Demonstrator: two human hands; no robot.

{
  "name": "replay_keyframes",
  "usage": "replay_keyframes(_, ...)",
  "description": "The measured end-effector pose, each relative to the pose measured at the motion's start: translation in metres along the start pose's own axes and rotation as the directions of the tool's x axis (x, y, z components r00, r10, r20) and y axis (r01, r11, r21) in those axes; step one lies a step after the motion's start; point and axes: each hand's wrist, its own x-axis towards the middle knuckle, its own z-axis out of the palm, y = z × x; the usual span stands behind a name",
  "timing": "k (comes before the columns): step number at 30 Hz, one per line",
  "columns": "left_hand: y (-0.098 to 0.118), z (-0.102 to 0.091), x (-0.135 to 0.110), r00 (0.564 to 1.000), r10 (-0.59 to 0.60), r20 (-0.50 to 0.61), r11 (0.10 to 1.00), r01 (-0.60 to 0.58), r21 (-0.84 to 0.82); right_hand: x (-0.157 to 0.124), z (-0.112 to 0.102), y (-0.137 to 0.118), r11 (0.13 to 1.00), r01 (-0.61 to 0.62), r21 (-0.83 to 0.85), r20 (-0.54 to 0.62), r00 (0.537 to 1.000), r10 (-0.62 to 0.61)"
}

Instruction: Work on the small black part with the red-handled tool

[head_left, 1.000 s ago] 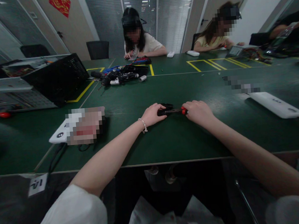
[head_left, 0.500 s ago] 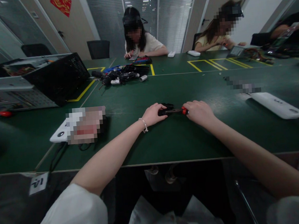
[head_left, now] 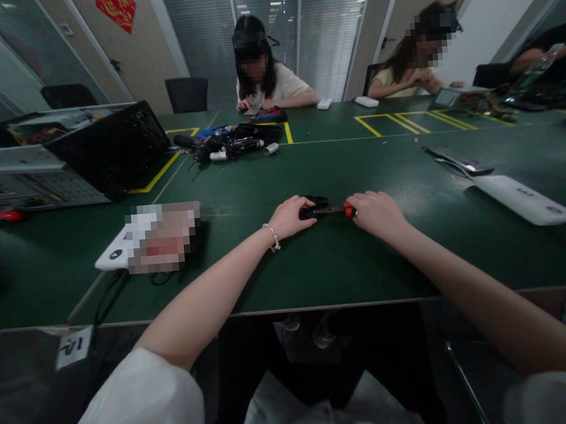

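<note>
Near the middle of the green table (head_left: 268, 272), my left hand (head_left: 291, 218) pinches a small black part (head_left: 307, 213) whose kind I cannot make out. My right hand (head_left: 376, 212) is closed around the red-and-black handles of what look like pliers (head_left: 334, 210). Their dark metal jaws point left and meet the black part, both low over the tabletop. Most of the handles are hidden inside my fingers. Another black piece (head_left: 317, 201) lies just behind the jaws.
An opened computer case (head_left: 74, 176) stands at the left, with a red-handled tool (head_left: 2, 216) before it. Cables and a drill (head_left: 204, 146) lie beyond my hands. White power banks (head_left: 131, 237) (head_left: 527, 199) flank me. Two people (head_left: 277, 82) (head_left: 412, 77) sit opposite.
Almost nothing differs. Both hands keep their hold and place, and the pliers' jaws stay at the black part.
</note>
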Motion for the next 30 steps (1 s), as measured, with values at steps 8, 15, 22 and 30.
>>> replay_keyframes(8,-0.0029,0.003,0.0013,1.0,0.009,-0.008,1.0,-0.009,-0.006,-0.0007,0.0008,0.0005,1.0,0.009,-0.008,-0.001,1.0,-0.009)
replay_keyframes(15,-0.0009,0.0015,0.0007,1.0,-0.002,0.003,1.0,0.002,-0.019,0.0002,0.0,0.0003,1.0,0.001,-0.001,0.009,1.0,-0.001)
replay_keyframes(22,0.0001,0.0021,0.0003,1.0,0.006,-0.004,1.0,-0.006,0.008,0.0009,-0.0027,-0.001,1.0,0.001,-0.018,0.046,0.999,0.0)
replay_keyframes(30,0.0013,0.0022,-0.001,1.0,0.022,-0.018,1.0,-0.021,0.022,0.0005,-0.0022,-0.001,1.0,0.004,-0.009,0.026,1.0,-0.004)
